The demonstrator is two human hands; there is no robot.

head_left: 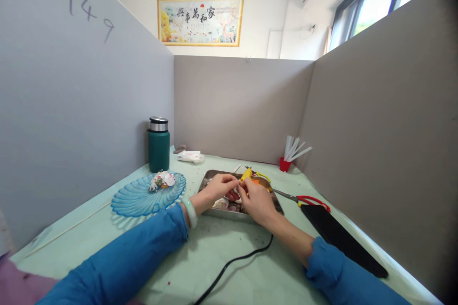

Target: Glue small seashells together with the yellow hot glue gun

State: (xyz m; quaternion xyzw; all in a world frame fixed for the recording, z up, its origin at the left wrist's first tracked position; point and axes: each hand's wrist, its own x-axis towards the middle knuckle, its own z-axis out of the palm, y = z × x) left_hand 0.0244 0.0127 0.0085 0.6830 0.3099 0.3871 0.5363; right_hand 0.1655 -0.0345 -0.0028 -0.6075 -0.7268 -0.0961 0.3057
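My left hand [222, 187], with a pale green bangle at the wrist, and my right hand [258, 200] meet above a metal tray [229, 215]. Their fingers are pinched close together, around something small that I cannot make out. Below them in the tray lie several shells [221, 204], partly covered by my hands. A yellow glue gun [246, 174] rests at the tray's far side, mostly behind my right hand. To the left, a blue shell-shaped plate [132, 200] carries a small cluster of shells [161, 180].
A green bottle [159, 150] stands behind the plate. Red-handled scissors [304, 198] and a black flat object [343, 238] lie at right. A red cup [285, 165] holds several white sticks. A black cord [232, 262] crosses the near table. Grey partitions [243, 104] enclose three sides.
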